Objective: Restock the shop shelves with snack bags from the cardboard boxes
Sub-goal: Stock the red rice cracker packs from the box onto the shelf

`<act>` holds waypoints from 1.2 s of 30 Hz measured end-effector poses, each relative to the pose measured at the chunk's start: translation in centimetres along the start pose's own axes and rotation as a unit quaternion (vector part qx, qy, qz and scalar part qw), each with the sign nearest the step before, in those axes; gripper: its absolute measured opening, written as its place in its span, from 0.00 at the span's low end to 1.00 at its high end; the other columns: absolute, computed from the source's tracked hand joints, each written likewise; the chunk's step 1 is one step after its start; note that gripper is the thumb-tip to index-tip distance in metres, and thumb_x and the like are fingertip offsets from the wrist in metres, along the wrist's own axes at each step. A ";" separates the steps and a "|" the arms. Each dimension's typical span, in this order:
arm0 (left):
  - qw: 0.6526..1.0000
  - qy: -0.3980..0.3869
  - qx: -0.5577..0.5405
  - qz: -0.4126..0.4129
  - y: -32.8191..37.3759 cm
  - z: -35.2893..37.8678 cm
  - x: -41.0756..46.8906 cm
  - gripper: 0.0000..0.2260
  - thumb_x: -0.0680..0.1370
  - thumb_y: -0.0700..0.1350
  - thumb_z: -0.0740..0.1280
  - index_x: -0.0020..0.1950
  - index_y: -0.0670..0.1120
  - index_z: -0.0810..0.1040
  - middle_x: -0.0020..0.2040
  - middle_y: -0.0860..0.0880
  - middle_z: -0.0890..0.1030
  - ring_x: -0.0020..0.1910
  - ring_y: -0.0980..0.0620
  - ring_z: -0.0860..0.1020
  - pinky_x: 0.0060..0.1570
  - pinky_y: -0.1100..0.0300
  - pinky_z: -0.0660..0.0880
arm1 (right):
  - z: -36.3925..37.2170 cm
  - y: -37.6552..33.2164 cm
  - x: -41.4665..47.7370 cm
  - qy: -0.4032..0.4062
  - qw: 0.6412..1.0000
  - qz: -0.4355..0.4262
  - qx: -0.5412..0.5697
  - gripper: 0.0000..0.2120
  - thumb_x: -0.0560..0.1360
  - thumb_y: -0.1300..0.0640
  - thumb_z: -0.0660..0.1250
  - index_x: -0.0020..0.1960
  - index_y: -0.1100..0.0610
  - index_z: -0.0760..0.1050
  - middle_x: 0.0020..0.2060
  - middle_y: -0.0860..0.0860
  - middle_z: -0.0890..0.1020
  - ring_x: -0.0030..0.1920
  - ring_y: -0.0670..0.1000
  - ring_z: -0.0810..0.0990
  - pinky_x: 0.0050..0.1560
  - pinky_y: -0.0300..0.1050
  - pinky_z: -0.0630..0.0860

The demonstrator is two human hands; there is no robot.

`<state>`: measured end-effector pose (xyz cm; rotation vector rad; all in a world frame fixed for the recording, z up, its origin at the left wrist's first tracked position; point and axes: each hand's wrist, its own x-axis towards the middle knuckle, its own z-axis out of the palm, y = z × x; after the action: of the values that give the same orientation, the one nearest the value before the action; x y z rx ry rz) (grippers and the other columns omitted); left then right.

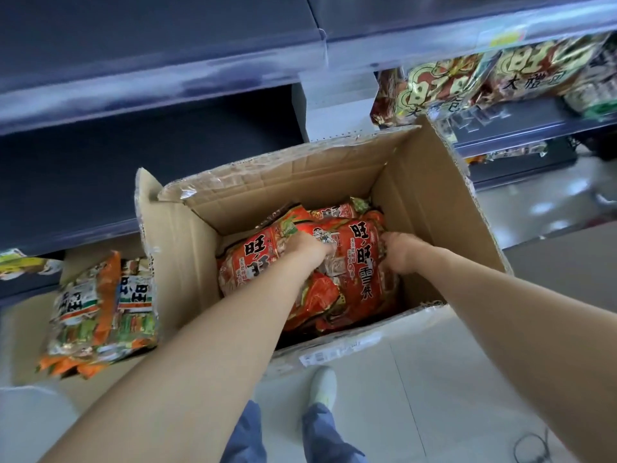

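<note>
An open cardboard box (430,195) stands on the floor in front of me with several red snack bags inside. Both my hands reach down into it. My left hand (309,250) has its fingers curled over the left edge of the top red snack bag (359,259). On that bag's right edge, my right hand (399,250) grips with curled fingers. A second red bag (248,265) lies to the left under my left wrist. The dark shelves (167,78) rise behind the box.
A flattened box (23,335) to the left carries orange and green snack bags (100,309). Large gold and red bags (450,85) fill the right shelf. My shoe (323,384) stands on the tiled floor just before the box. A dark cable (531,446) lies at lower right.
</note>
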<state>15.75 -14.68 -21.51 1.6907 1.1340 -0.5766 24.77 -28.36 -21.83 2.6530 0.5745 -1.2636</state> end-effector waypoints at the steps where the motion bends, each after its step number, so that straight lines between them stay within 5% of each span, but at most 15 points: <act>1: 1.000 0.024 -0.012 -0.010 0.3 0.4 0.1 0.24 0.75 0.47 0.71 0.64 0.36 0.71 0.59 0.41 0.78 0.56 0.42 0.79 0.54 0.55 0.77 | 0.2 0.3 0.4 -0.008 1.000 0.000 0.005 0.23 0.77 0.56 0.66 0.70 0.60 0.67 0.66 0.57 0.74 0.65 0.57 0.74 0.64 0.46 0.72; 6: 0.995 0.099 -0.004 -0.023 0.8 1.4 0.3 0.14 0.78 0.35 0.62 0.64 0.37 0.73 0.61 0.41 0.77 0.59 0.41 0.76 0.53 0.54 0.74 | 0.6 1.0 0.7 -0.043 0.998 -0.021 0.044 0.30 0.72 0.54 0.72 0.71 0.58 0.67 0.66 0.56 0.74 0.65 0.57 0.74 0.66 0.47 0.71; 13: 0.991 0.089 -0.095 0.038 2.5 -1.1 -2.3 0.19 0.74 0.33 0.59 0.64 0.40 0.71 0.63 0.41 0.76 0.60 0.40 0.76 0.60 0.46 0.75 | -1.2 1.5 -1.5 -0.019 0.984 0.015 0.177 0.32 0.72 0.61 0.72 0.71 0.63 0.62 0.67 0.58 0.72 0.67 0.58 0.71 0.66 0.47 0.68; 19: 0.978 0.071 -0.165 0.110 3.8 -6.8 -6.4 0.08 0.79 0.35 0.59 0.46 0.48 0.73 0.41 0.49 0.75 0.40 0.51 0.74 0.45 0.53 0.76 | -4.2 0.7 -3.6 0.052 0.911 0.032 0.407 0.43 0.69 0.64 0.72 0.76 0.58 0.51 0.67 0.58 0.71 0.67 0.60 0.70 0.67 0.52 0.68; 23: 0.968 0.061 -0.182 0.161 4.4 -9.9 -10.0 0.05 0.80 0.36 0.59 0.49 0.46 0.71 0.43 0.47 0.74 0.35 0.53 0.72 0.33 0.60 0.71 | -7.6 -0.2 -5.9 0.077 0.862 0.018 0.502 0.44 0.71 0.61 0.71 0.78 0.54 0.48 0.68 0.57 0.70 0.68 0.61 0.69 0.68 0.57 0.66; 28: 0.945 0.132 -0.216 0.208 4.7 -13.7 -14.0 0.03 0.79 0.39 0.62 0.47 0.46 0.72 0.49 0.42 0.78 0.46 0.46 0.78 0.43 0.50 0.76 | -10.3 -0.9 -10.1 -0.007 0.850 -0.006 0.527 0.30 0.67 0.62 0.75 0.67 0.56 0.70 0.65 0.53 0.75 0.67 0.56 0.70 0.67 0.60 0.60; 32: 0.921 0.185 -0.258 0.225 4.3 -16.8 -16.4 0.06 0.79 0.41 0.62 0.42 0.49 0.71 0.51 0.42 0.80 0.51 0.42 0.79 0.49 0.45 0.77 | -12.2 -3.0 -13.3 -0.048 0.858 -0.074 0.507 0.19 0.71 0.59 0.73 0.58 0.52 0.72 0.57 0.52 0.80 0.58 0.56 0.77 0.50 0.51 0.74; 36: 0.876 0.251 -0.321 0.258 3.9 -21.0 -18.1 0.04 0.79 0.42 0.62 0.45 0.49 0.70 0.45 0.48 0.78 0.44 0.49 0.78 0.41 0.54 0.74 | -14.9 -7.2 -15.6 0.019 0.852 -0.127 0.507 0.17 0.70 0.63 0.74 0.54 0.54 0.71 0.41 0.49 0.80 0.39 0.47 0.76 0.35 0.41 0.70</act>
<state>8.33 -3.51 3.06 1.4669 0.9954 0.5651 23.61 -21.73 -0.08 3.5032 0.2876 -2.0278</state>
